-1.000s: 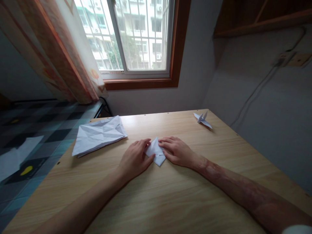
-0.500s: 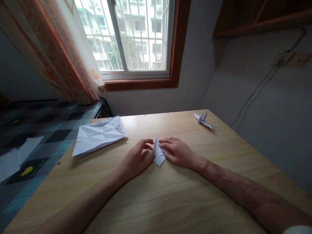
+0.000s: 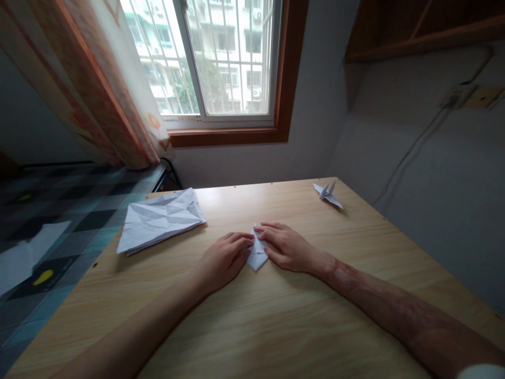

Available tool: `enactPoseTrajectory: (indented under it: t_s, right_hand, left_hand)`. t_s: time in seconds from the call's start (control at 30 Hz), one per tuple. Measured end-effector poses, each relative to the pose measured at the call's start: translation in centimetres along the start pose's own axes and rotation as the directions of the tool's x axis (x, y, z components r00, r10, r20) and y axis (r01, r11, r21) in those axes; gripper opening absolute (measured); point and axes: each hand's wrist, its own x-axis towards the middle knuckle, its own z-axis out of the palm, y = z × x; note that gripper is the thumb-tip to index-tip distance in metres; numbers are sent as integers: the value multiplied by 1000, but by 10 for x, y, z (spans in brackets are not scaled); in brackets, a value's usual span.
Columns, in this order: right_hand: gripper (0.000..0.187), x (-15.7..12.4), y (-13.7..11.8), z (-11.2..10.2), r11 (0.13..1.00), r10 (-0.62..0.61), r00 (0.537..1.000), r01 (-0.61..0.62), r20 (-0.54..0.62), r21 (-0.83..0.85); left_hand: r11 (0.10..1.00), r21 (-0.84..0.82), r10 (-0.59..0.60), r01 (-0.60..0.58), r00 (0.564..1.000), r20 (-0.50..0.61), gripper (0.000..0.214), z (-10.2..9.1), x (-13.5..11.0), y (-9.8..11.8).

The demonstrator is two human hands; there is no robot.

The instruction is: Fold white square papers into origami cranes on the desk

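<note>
A small folded paper, white and kite-shaped with its point toward me, lies flat on the wooden table. My left hand grips its left edge, with curled fingers pressed together on the paper. From the other side, the outstretched fingers of my right hand hold down the right edge and the top. Fingertips of both hands cover parts of the upper folds. Farther back on the right stands a finished white paper crane, touched by neither hand.
A stack of creased white paper sheets lies at the table's back left. Left of the table is a bed with a checked cover and more white paper. Behind are a barred window and a curtain.
The raised left flap of the folded paper now lies flatter. My left hand's fingers have come down and closed onto it. My right hand has hardly moved.
</note>
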Motion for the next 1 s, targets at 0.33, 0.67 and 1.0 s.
enactPoseTrajectory:
  t_s: [0.33, 0.67, 1.0]
  right_hand:
    - [60, 1, -1, 1, 986, 160, 980, -154, 119, -63]
    - [60, 1, -1, 0, 978, 191, 975, -179, 113, -104]
    - [59, 1, 0, 1, 978, 190, 974, -178, 121, -105]
  left_hand:
    - [999, 11, 53, -53, 998, 15, 26, -5, 2, 4]
    - [990, -35, 142, -139, 983, 117, 59, -15, 3, 16]
    - [990, 29, 137, -141, 984, 117, 33, -13, 5, 5]
